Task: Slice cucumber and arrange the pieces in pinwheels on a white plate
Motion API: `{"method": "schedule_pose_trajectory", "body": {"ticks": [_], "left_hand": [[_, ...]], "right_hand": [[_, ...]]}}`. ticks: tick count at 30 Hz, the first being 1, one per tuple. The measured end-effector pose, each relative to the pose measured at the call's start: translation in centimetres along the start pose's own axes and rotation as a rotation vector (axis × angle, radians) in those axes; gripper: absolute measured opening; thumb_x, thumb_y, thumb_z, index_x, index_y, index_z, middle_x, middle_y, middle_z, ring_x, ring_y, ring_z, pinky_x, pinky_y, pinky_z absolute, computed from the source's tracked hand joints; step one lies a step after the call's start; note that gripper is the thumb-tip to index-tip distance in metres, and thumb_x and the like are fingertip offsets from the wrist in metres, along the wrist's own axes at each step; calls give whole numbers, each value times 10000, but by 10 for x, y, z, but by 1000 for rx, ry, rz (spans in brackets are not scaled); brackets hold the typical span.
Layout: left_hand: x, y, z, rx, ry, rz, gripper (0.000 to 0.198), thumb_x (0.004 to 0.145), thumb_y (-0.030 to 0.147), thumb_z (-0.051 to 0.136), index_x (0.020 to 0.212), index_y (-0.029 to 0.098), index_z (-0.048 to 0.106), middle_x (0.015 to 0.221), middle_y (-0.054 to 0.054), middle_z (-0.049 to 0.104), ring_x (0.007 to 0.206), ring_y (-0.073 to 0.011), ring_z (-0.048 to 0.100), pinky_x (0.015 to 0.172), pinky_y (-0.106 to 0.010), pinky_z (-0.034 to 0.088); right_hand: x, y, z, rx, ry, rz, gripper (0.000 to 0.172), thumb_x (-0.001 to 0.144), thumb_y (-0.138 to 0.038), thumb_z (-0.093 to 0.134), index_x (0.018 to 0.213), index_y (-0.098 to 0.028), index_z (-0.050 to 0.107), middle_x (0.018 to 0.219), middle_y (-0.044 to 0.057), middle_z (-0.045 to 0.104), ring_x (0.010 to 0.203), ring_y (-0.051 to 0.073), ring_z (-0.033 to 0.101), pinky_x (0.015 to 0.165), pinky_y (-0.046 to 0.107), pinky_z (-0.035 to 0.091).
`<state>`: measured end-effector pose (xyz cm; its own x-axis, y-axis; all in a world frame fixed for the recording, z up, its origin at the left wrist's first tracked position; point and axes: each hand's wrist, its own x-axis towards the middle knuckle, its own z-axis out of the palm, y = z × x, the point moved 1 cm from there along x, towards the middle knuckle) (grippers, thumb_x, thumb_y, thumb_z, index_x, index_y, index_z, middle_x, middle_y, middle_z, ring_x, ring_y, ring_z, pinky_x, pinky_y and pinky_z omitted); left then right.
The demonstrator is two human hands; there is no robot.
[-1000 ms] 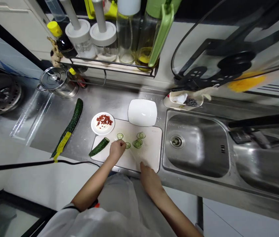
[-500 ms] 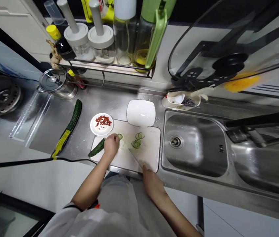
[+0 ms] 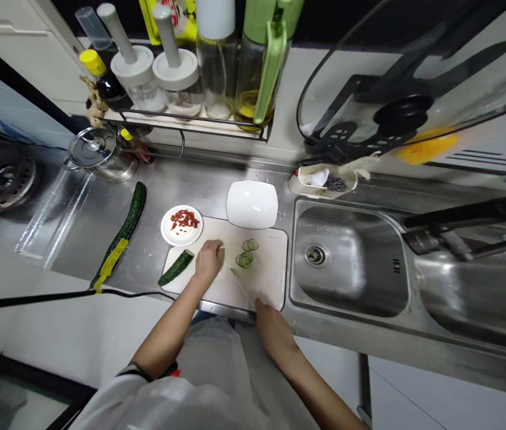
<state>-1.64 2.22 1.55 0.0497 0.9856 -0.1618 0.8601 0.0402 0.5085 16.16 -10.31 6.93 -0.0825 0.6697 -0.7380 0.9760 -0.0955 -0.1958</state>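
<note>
My left hand is closed over the cutting board, its fingers curled down with a pale edge at the tips, apparently a cucumber slice mostly hidden by them. Just left of it lies a cut piece of cucumber, its cut end towards the hand. Several thin cucumber slices rest in a loose group right of that hand. My right hand grips a knife by its handle at the board's near edge, the blade pointing up and left, low over the board.
Behind the board stand a plate of chopped red pieces and a white dish. A whole cucumber with a yellow band lies left. The sink is on the right, a lidded pot at back left, a seasoning rack above.
My left hand has moved right, away from the cut cucumber piece. The slice that showed beside its fingertips is no longer visible on the board. The right hand keeps the knife in nearly the same place.
</note>
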Motion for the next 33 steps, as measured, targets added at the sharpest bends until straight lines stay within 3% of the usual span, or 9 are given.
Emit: {"method": "schedule_pose_trajectory", "body": {"ticks": [4,7,23,28,33], "left_hand": [[3,24,14,-36,-282,174,197,796,194,554,978,197,629,959,-51,607,893,-170,564,803,-261,438],[5,37,23,14,-362,182,202,778,177,559,965,194,633,987,-56,595,904,-177,564,783,-257,437],[9,43,27,-69,-383,125,170,713,115,549,843,181,637,843,-23,644,774,-143,567,692,-221,408],[8,34,26,-190,-381,76,157,729,142,550,809,187,676,770,1,676,727,-129,586,663,-205,410],[3,16,23,-304,-288,-59,167,735,155,558,822,180,699,778,-4,695,715,-116,612,669,-198,433]], "right_hand": [[-1,-2,-4,7,-11,3,416,851,-1,241,1109,-129,542,952,143,667,910,237,653,683,294,475],[-1,-3,-3,8,-11,14,400,856,-5,247,1090,-136,544,955,141,667,909,235,654,670,285,473],[2,0,0,0,-10,9,400,863,-11,253,1115,-134,538,964,138,664,912,228,653,675,276,472],[1,0,-2,-26,-1,-1,398,867,-6,253,1116,-134,536,962,141,662,908,222,654,681,272,470],[-3,4,-2,-42,-4,-46,374,858,-6,289,1108,-136,534,945,133,659,902,224,649,670,268,462]]}}
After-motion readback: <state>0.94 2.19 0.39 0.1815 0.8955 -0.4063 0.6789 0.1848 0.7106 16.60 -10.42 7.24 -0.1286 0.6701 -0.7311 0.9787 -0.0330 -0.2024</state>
